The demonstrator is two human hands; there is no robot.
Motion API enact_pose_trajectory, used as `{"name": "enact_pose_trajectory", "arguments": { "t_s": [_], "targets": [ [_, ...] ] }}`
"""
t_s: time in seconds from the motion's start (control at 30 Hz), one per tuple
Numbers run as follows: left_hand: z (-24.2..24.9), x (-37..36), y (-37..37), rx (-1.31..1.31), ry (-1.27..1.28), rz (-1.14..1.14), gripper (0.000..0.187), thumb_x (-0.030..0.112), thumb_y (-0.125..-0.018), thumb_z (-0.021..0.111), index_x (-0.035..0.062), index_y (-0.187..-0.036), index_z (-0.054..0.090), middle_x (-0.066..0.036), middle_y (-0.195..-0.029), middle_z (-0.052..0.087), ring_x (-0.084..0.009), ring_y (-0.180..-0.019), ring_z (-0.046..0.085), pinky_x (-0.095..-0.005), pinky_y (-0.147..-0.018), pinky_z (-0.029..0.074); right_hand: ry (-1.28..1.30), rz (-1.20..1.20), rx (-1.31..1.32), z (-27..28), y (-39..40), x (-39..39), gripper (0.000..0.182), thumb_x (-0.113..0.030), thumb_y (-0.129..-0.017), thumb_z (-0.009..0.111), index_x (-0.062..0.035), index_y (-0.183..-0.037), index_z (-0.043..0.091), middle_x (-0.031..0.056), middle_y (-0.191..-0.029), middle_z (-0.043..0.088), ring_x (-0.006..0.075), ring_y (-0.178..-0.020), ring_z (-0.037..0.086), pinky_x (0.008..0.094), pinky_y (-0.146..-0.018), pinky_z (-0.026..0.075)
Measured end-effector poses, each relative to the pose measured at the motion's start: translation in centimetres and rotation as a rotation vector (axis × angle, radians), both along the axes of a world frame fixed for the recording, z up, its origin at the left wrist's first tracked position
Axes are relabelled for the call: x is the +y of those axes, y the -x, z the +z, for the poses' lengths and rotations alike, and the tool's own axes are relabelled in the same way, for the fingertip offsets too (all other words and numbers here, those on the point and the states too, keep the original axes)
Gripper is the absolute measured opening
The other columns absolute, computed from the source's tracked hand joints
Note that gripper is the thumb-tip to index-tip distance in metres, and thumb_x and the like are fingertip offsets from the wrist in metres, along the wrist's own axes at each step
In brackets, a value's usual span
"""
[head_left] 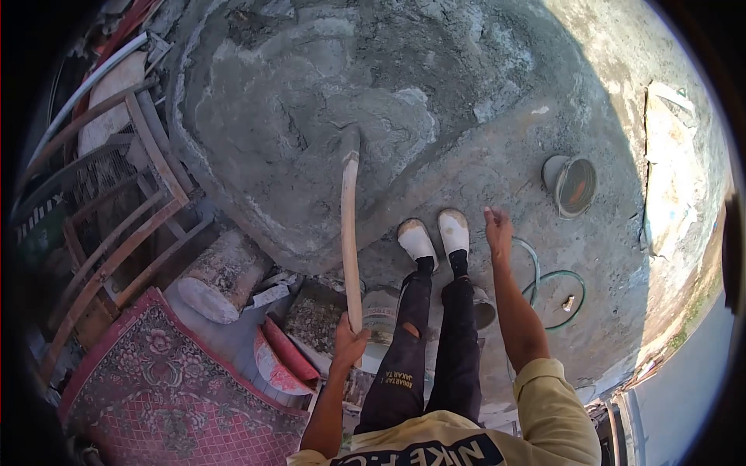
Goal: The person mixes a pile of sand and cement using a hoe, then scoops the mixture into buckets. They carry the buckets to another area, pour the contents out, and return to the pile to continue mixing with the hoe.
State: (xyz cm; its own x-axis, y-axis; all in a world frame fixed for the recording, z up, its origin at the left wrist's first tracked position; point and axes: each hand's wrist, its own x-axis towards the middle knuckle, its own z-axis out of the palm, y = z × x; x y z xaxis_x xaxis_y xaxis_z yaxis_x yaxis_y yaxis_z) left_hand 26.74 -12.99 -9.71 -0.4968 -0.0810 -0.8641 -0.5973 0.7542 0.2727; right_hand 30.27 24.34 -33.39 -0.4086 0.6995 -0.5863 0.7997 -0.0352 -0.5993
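My left hand (350, 342) is wrapped round the lower end of the wooden handle of a shovel (350, 241). The handle slants away from me, and its cement-coated far end goes into a broad pool of wet grey mortar (272, 101). The shovel's blade is hidden in the mix. Off to the right, my right hand (499, 229) hangs beside my white shoes, with nothing visible in it and its fingers loosely apart. A grey bucket (571, 186) stands on the ground beyond that hand.
A green hose (579, 299) loops on the ground at right. Behind my legs are a small bucket (483, 309) and a white pail (379, 314). To the left lie a concrete cylinder (221, 276), a patterned red carpet (179, 380), a red basin (284, 361) and rusty metal frames (128, 245).
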Motion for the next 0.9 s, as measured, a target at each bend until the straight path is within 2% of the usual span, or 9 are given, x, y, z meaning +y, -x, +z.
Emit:
{"name": "enact_pose_trajectory", "arguments": {
  "t_s": [0.03,0.1,0.17,0.37,0.4,0.47,0.53,0.63,0.9],
  "targets": [
    [-0.1,0.7,-0.4,0.001,0.002,0.002,0.038,0.005,-0.073,0.065,-0.0033,-0.106,0.050,-0.019,-0.088,0.062,-0.0297,-0.083,0.065,-0.0400,-0.075,0.049,0.319,-0.039,0.094,-1.5,0.4,-5.9,0.049,-0.042,-0.087,0.064,0.0012,-0.109,0.063,0.0163,-0.098,0.067,0.0292,-0.090,0.064,0.0383,-0.084,0.048],
    [0.2,1.7,-0.6,0.073,-0.010,-0.024,0.040,0.005,-0.073,0.065,-0.0031,-0.109,0.051,-0.020,-0.091,0.063,-0.0296,-0.084,0.065,-0.0395,-0.075,0.050,1.085,-0.185,-0.016,4.2,4.6,-15.6,0.081,-0.063,-0.081,0.062,0.0018,-0.128,0.052,0.0197,-0.112,0.062,0.0289,-0.096,0.062,0.0407,-0.086,0.048],
    [0.3,1.2,-0.8,0.122,0.005,-0.085,0.042,0.005,-0.073,0.064,-0.0034,-0.111,0.051,-0.019,-0.089,0.064,-0.0298,-0.083,0.066,-0.0392,-0.075,0.050,1.392,-0.334,0.029,6.9,8.4,-22.9,0.089,-0.066,-0.076,0.066,0.0017,-0.129,0.046,0.0184,-0.107,0.062,0.0284,-0.087,0.062,0.0412,-0.078,0.051],
    [-0.6,-6.8,-3.4,0.173,0.034,-0.151,0.038,0.005,-0.073,0.066,-0.0040,-0.107,0.055,-0.015,-0.082,0.063,-0.0240,-0.078,0.063,-0.0356,-0.071,0.050,0.972,-0.088,-0.073,7.1,11.3,-32.8,0.048,-0.020,-0.079,0.072,0.0003,-0.114,0.047,0.0111,-0.081,0.060,0.0188,-0.064,0.061,0.0350,-0.054,0.051],
    [-0.2,-7.6,-4.2,0.284,0.012,-0.144,0.035,0.008,-0.075,0.064,-0.0026,-0.107,0.055,-0.022,-0.077,0.064,-0.0377,-0.073,0.067,-0.0428,-0.065,0.050,0.911,-0.068,-0.005,7.7,10.7,-33.4,0.043,-0.017,-0.078,0.071,0.0006,-0.111,0.049,0.0107,-0.080,0.060,0.0186,-0.062,0.061,0.0342,-0.053,0.051],
    [0.6,-11.1,-5.7,0.298,0.090,-0.253,0.030,0.010,-0.075,0.066,-0.0023,-0.100,0.056,-0.023,-0.076,0.064,-0.0393,-0.071,0.066,-0.0446,-0.062,0.050,0.850,-0.068,0.050,9.2,9.4,-34.4,0.038,-0.014,-0.077,0.069,0.0009,-0.107,0.052,0.0103,-0.078,0.061,0.0185,-0.061,0.061,0.0333,-0.051,0.050],
    [1.7,-12.9,-5.8,0.342,0.189,-0.345,0.025,0.012,-0.075,0.067,-0.0021,-0.093,0.057,-0.024,-0.075,0.064,-0.0409,-0.068,0.065,-0.0464,-0.059,0.049,1.179,-0.289,0.038,11.1,9.1,-33.9,0.027,-0.012,-0.075,0.071,0.0031,-0.093,0.059,0.0113,-0.070,0.061,0.0202,-0.057,0.062,0.0332,-0.052,0.051],
    [5.8,-13.1,-2.9,0.254,0.243,-0.456,0.021,0.015,-0.073,0.070,-0.0006,-0.081,0.058,-0.024,-0.071,0.062,-0.0422,-0.066,0.062,-0.0479,-0.056,0.048,1.224,-0.543,0.023,15.8,9.3,-30.9,0.019,-0.009,-0.074,0.070,0.0029,-0.084,0.059,0.0100,-0.068,0.059,0.0200,-0.054,0.060,0.0333,-0.050,0.052],
    [11.0,-4.6,3.8,0.312,0.099,-0.966,0.015,0.012,-0.069,0.071,0.0042,-0.076,0.060,-0.017,-0.068,0.063,-0.0374,-0.062,0.063,-0.0457,-0.054,0.050,0.974,-1.094,0.183,19.4,4.3,-23.0,0.016,-0.007,-0.072,0.065,-0.0027,-0.074,0.050,0.0062,-0.062,0.049,0.0187,-0.050,0.051,0.0336,-0.047,0.048]
  ]
}}
